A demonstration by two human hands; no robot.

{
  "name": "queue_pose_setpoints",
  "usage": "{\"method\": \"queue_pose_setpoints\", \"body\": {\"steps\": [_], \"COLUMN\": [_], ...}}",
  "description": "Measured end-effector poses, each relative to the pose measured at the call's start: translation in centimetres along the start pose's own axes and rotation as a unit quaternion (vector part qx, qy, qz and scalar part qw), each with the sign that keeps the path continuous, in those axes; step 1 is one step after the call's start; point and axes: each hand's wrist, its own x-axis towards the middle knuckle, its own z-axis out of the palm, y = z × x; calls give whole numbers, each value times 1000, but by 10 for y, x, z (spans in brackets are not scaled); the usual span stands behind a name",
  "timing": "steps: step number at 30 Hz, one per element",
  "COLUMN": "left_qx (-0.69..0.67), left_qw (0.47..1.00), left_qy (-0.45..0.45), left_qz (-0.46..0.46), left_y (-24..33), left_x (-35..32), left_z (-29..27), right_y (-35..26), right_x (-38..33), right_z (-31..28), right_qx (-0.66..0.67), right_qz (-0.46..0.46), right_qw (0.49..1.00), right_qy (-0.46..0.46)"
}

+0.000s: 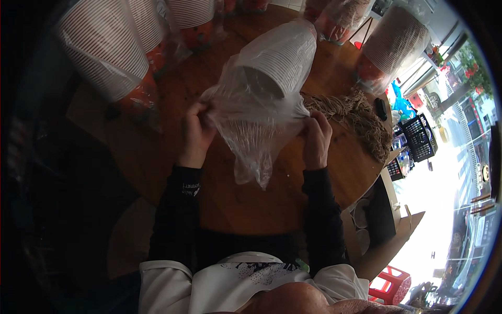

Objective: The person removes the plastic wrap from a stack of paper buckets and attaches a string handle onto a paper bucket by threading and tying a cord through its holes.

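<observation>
A stack of white paper cups or tubs (274, 65) lies on its side inside a clear plastic bag (246, 131), its open mouth toward me. Both my hands pull the bag's near end taut sideways. My left hand (197, 131) pinches the plastic at the left; my right hand (317, 137) pinches a gathered edge at the right. Between them the loose end of the bag hangs toward me, creased and crumpled. A heap of tan string (361, 118) lies just right of my right hand.
Bagged cup stacks with red bases stand around the round wooden table's (246, 209) far side, at left (102, 49) and right (392, 47). A small black object (380, 109) sits near the right edge. Beyond are a black crate (418, 137), an open cardboard box (392, 240) and a red stool (391, 285).
</observation>
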Motion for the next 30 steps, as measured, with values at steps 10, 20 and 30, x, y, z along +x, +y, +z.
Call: {"method": "queue_pose_setpoints", "body": {"steps": [10, 20, 30], "left_qx": [58, 455, 532], "left_qw": [994, 843, 810], "left_qy": [52, 78, -211], "left_qz": [76, 277, -129], "left_y": [45, 60, 11], "left_x": [37, 41, 178], "left_z": [-50, -3, 111], "right_y": [-16, -13, 49], "right_x": [5, 48, 209], "right_z": [-23, -4, -48], "right_qx": [380, 79, 105], "right_qz": [26, 8, 211], "right_qw": [918, 997, 969], "right_qy": [-109, 20, -75]}}
